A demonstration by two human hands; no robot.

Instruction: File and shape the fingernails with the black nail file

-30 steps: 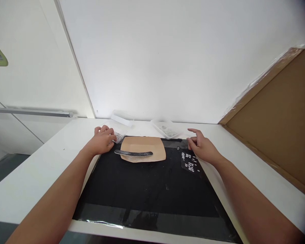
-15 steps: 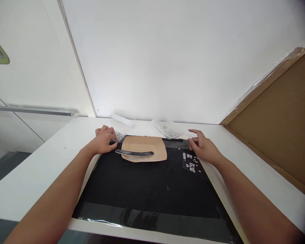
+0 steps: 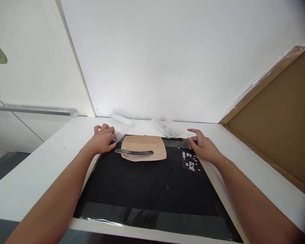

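My left hand [image 3: 103, 139] rests by the mat's back left corner, fingers curled but apart, beside a small clear plastic packet [image 3: 120, 135]. At the back right corner, my right hand [image 3: 202, 145] has its index finger stretched out and the others curled, with nothing visible in it. Between them a tan paper tray [image 3: 155, 148] lies on the black mat [image 3: 132, 183]. A dark curved nail file [image 3: 134, 153] lies across the tray's front left part. Near my right hand, a clear sheet [image 3: 189, 162] carries several small white pieces.
Behind the mat, a clear plastic container [image 3: 167, 130] and a white and clear box [image 3: 122, 118] stand on the white table [image 3: 40, 159] near the wall. A brown cardboard box [image 3: 274, 125] stands at the right. A tiny dark item [image 3: 178, 147] lies near the mat's back right.
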